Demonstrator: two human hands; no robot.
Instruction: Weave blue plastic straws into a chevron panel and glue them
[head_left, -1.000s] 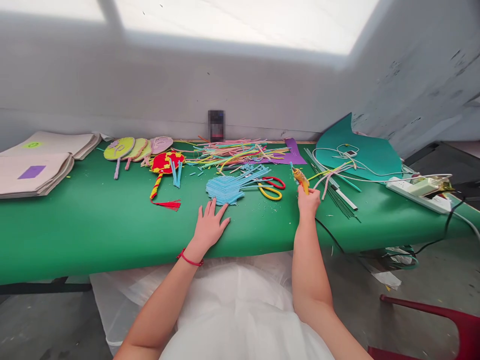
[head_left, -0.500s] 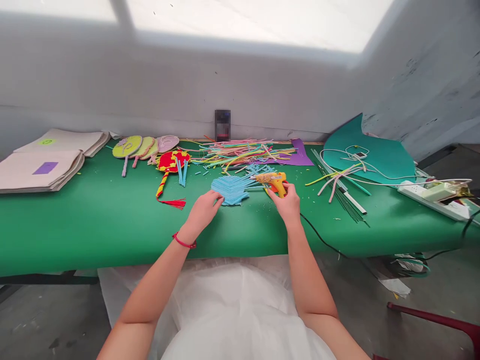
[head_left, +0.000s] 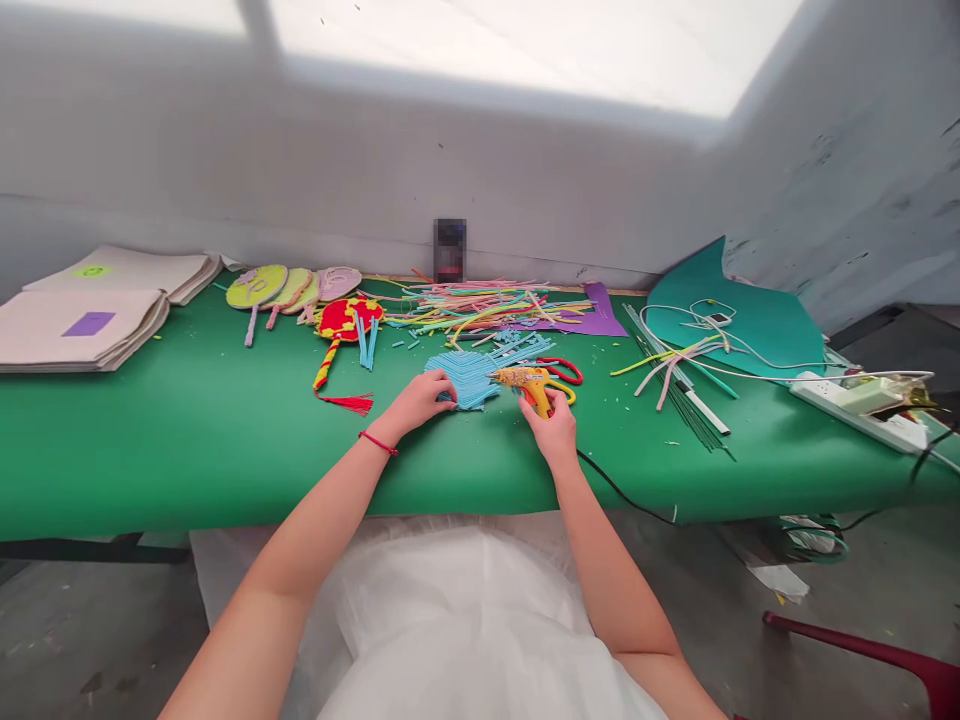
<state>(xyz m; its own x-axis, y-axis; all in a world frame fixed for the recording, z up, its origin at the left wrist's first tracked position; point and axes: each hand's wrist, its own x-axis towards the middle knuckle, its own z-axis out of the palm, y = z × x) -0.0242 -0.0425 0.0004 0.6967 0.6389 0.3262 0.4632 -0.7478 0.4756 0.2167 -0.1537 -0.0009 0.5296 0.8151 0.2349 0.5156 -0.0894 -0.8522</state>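
My right hand [head_left: 553,428] is closed around the handle of a yellow glue gun [head_left: 534,382], its nozzle pointing left at the right side of a blue pipe-cleaner panel [head_left: 469,378]. The panel lies flat on the green table, its strips set in a V pattern with uneven edges. My left hand [head_left: 421,402], a red cord at its wrist, has its fingers bent together on the panel's left edge. Scissors [head_left: 562,372] with red and yellow handles lie just behind the glue gun. Blue pipe-cleaner pieces [head_left: 525,347] are scattered behind the panel.
Behind lies a heap of coloured pipe cleaners [head_left: 480,305] on purple sheet [head_left: 604,315]. Round fans [head_left: 257,287] and a red-and-yellow fan [head_left: 349,320] with tassel lie left, near paper stacks [head_left: 90,325]. Rightward are a teal sheet [head_left: 757,325], cables and a power strip [head_left: 855,410]. A black cord [head_left: 622,490] trails rightward.
My right hand has brought the glue gun left and slightly lower, its nozzle now at the panel's right side. The scissors behind it have come into view. My left hand stays at the panel's left edge.
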